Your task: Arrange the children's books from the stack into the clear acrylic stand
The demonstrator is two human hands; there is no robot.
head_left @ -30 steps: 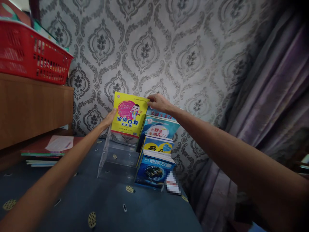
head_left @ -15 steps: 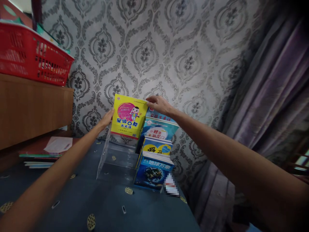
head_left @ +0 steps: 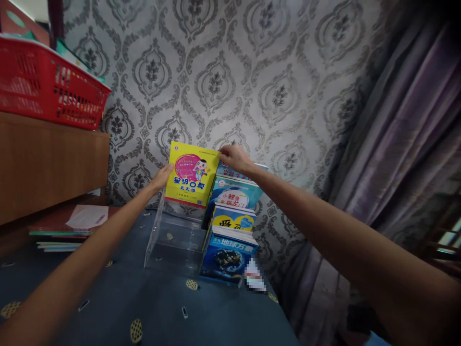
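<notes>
Arithmetic workbook (head_left: pixel 190 175) upright at back-left corner of clear acrylic book rack (head_left: pixel 176 239) | left hand (head_left: pixel 161 178) nearly closed on its left edge, right hand (head_left: pixel 236 157) pinching its top-right corner, seemingly steadying it | children's books (head_left: pixel 234 193) tiered along rack's right edge, likely so titles show

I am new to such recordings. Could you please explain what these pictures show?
No machine is here: these are a person's bare left hand and right hand. One head-worn camera takes all, looking forward and down. They touch a yellow book, at its left edge and top right corner respectively; each grip's firmness is unclear. It is at the back of a clear rack, whose right side holds other books. The rack stands on a dark blue surface, with a stack of books farther left.
</notes>
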